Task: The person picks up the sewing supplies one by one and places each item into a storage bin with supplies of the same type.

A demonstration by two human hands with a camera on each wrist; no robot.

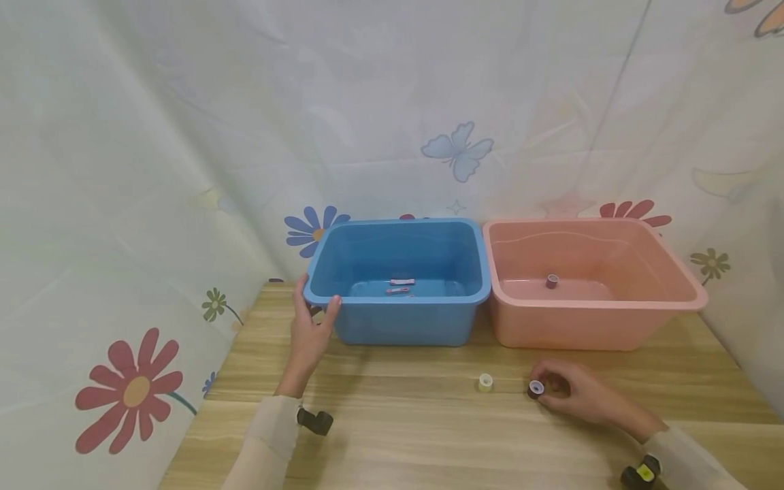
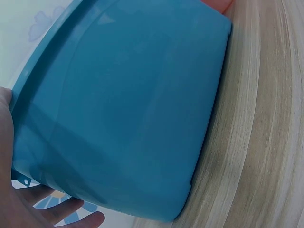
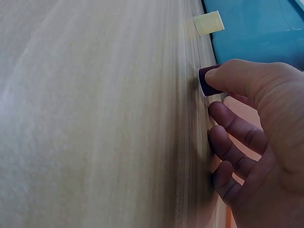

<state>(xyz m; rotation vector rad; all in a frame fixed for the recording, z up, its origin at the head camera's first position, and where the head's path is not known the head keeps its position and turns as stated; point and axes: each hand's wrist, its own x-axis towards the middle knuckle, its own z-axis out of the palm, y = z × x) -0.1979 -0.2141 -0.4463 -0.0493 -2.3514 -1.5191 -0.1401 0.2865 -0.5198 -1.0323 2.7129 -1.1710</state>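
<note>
At the front left corner of the blue tub (image 1: 404,320), my left hand (image 1: 311,337) holds the rim, thumb at the front and fingers along the left side. The left wrist view shows its fingers (image 2: 61,209) beside the tub's outer wall. My right hand (image 1: 578,391) pinches a small dark maroon spool (image 1: 535,389) with a white end, low over the table before the pink tub (image 1: 569,327). Thumb and forefinger are on the spool; the other fingers (image 3: 232,121) are bent beside it. A cream spool (image 1: 485,382) stands on the table to its left.
Inside the blue tub lie several small pink pieces (image 1: 402,281). One dark spool (image 1: 552,280) sits in the pink tub. The tubs stand side by side at the back of the wooden table (image 1: 398,435), against a patterned curtain (image 1: 392,102).
</note>
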